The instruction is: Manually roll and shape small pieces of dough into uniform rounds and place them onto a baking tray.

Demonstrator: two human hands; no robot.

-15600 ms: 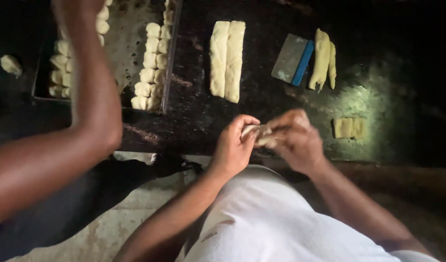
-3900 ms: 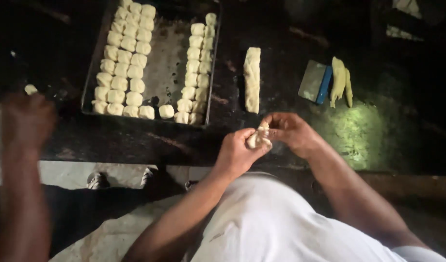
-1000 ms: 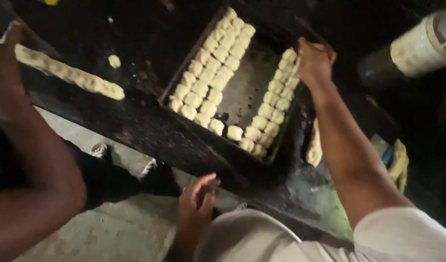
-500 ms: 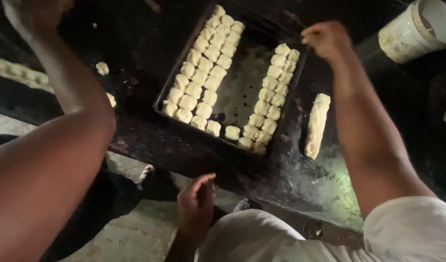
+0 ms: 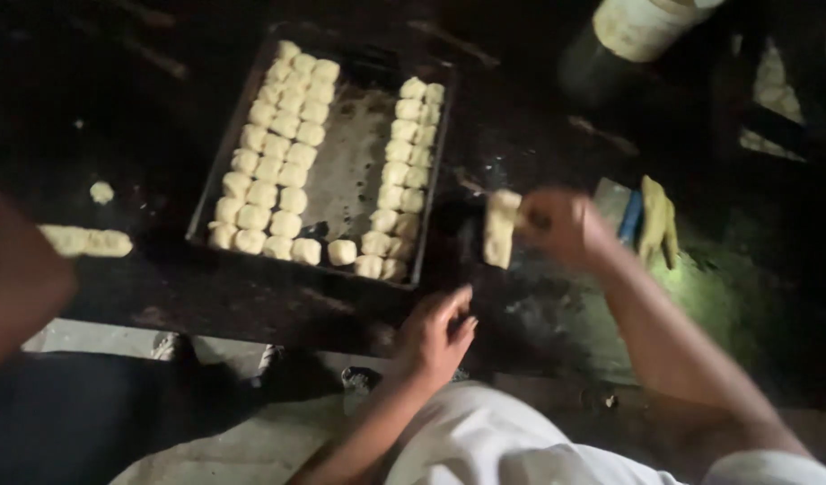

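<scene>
A person in a white garment is working dough at a dark table. The right hand point(image 5: 564, 224), right of centre in the frame, is closing its fingers on the upper end of a pale dough strip point(image 5: 500, 228), which is lying on the table just right of the baking tray point(image 5: 355, 171); motion blur is hiding how tightly the fingers are gripping. The left hand point(image 5: 437, 335), low in the centre, is resting at the near table edge with fingers loosely curled and half open, holding nothing, well apart from the strip. The tray, in the upper centre, is carrying rows of small dough pieces point(image 5: 274, 166) along its left side, a double column down its right side and a few along its near edge, with bare metal showing between. A blue-edged scraper point(image 5: 621, 208) and yellowish dough scraps point(image 5: 657, 220) are lying just beyond the right hand. At the left edge, another person's arm point(image 5: 18, 269) is leaning in near a second dough strip point(image 5: 85, 241). A pale bucket point(image 5: 646, 22) is standing at the top right.
</scene>
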